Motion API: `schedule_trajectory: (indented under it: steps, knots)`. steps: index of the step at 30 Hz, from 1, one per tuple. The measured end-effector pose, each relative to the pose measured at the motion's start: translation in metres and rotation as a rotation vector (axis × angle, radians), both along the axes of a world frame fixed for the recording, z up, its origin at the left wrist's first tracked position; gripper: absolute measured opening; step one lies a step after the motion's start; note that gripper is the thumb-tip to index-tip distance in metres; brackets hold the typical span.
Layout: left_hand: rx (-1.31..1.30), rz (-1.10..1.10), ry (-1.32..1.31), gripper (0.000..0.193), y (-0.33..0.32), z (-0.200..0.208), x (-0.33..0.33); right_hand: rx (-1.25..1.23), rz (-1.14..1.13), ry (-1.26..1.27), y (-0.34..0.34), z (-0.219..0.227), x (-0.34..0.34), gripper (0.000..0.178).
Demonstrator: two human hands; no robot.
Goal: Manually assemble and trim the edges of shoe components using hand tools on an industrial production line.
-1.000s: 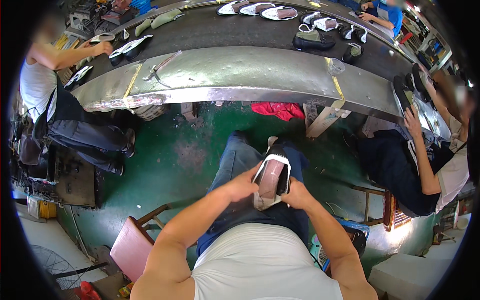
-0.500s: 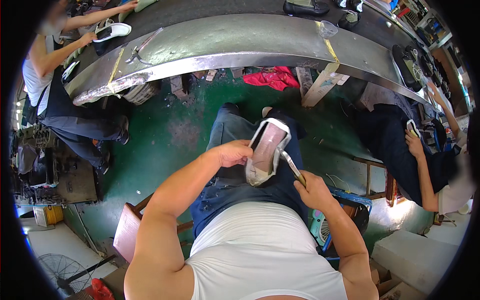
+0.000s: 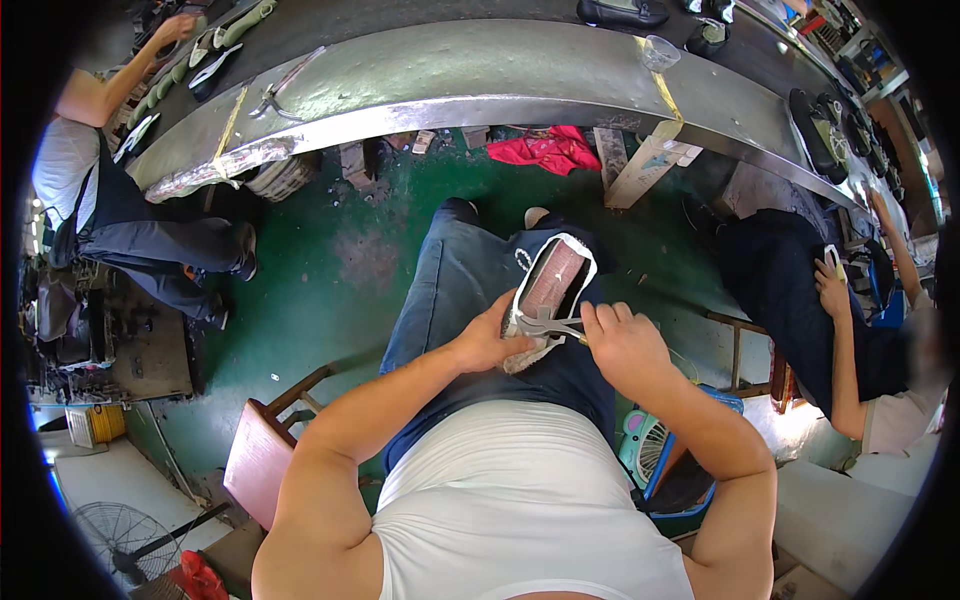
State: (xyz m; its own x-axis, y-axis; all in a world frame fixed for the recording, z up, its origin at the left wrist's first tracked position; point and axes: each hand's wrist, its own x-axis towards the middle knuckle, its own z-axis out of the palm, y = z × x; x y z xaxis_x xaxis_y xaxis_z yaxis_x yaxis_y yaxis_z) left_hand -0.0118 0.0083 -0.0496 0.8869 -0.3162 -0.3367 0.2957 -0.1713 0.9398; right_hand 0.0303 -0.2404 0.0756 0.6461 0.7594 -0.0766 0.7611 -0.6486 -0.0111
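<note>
A partly made shoe (image 3: pixel 553 282) rests bottom up over my lap, showing a pinkish insole with a raised white edge around it. My left hand (image 3: pixel 488 336) is closed on its near left side, with the thumb lying across the near end. My right hand (image 3: pixel 628 345) grips the handles of metal pincers (image 3: pixel 545 325). The head of the pincers lies against the shoe's edge at the near end, close to my left thumb. Whether the jaws pinch the material cannot be made out.
Ahead runs a metal-edged bench (image 3: pixel 440 80) with another pair of pincers (image 3: pixel 285 88) and black shoes (image 3: pixel 622 12). One person (image 3: pixel 85 180) stands at the left; another (image 3: pixel 800 310) sits at the right. A small fan (image 3: pixel 645 445) and a wooden chair (image 3: pixel 265 460) flank me.
The pincers have come from beside the shoe onto its near end. My left hand has shifted down to that end. The person at left has drawn back from a white-edged shoe.
</note>
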Motion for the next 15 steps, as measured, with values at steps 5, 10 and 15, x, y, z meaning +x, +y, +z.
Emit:
schedule_trajectory:
  steps: [5,10,15]
  knots:
    - [-0.015,-0.033,0.093,0.098,-0.002,-0.005,0.001,0.212,-0.023,0.699,0.010,-0.021,0.013,0.019]
    - [-0.017,-0.011,0.078,0.100,0.003,-0.013,0.000,0.241,-0.072,0.845,0.008,-0.028,0.007,0.023]
    - [0.339,-0.056,-0.187,0.107,-0.003,-0.002,-0.006,0.261,-0.020,0.433,-0.003,-0.031,0.003,0.026]
